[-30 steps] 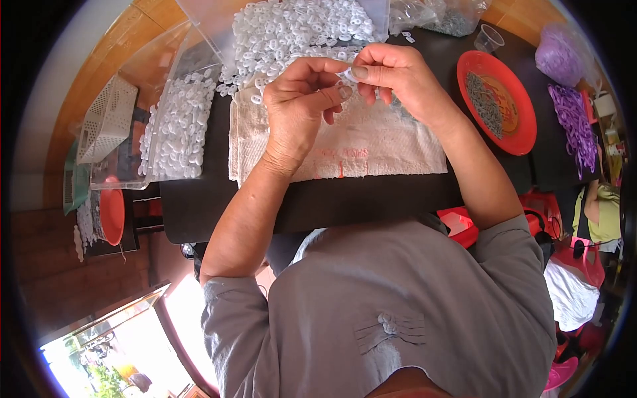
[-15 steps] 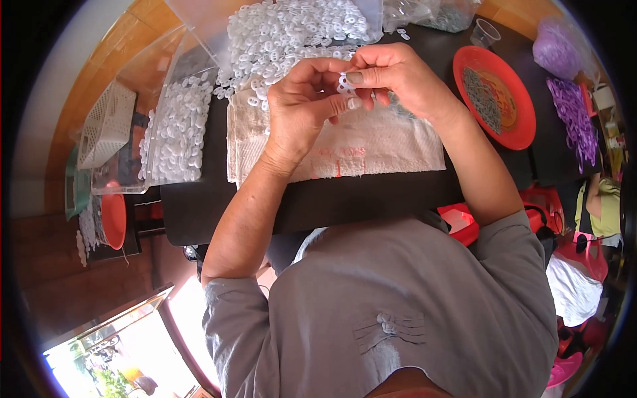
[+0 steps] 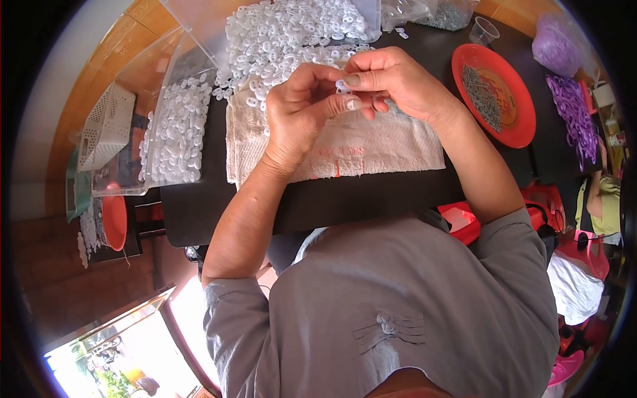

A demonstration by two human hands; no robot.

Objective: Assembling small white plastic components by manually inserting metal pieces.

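Above a folded beige cloth (image 3: 391, 156), my two hands meet fingertip to fingertip. A small white plastic piece (image 3: 342, 87) with holes is pinched between them. My left hand (image 3: 302, 109) is closed, thumb and fingers around the piece's near side. My right hand (image 3: 401, 79) grips the same piece between thumb and forefinger, its other fingers curled. Fingers partly cover the piece, so I cannot tell whether anything else is in them. Just beyond the hands spreads a heap of similar white pieces (image 3: 285, 40), some lying on the cloth.
At left, a clear plastic box (image 3: 149, 178) holds finished-looking white pieces (image 3: 176, 136), beside a white perforated basket (image 3: 106, 129). To the right stand a red plate (image 3: 524, 126) with thin metal parts (image 3: 481, 96), a clear cup (image 3: 484, 32) and purple strips (image 3: 572, 119). Another person's arm (image 3: 594, 196) shows far right.
Both hands shift slightly; the fingers close more around the white piece, and less of it shows. The surroundings stay the same.
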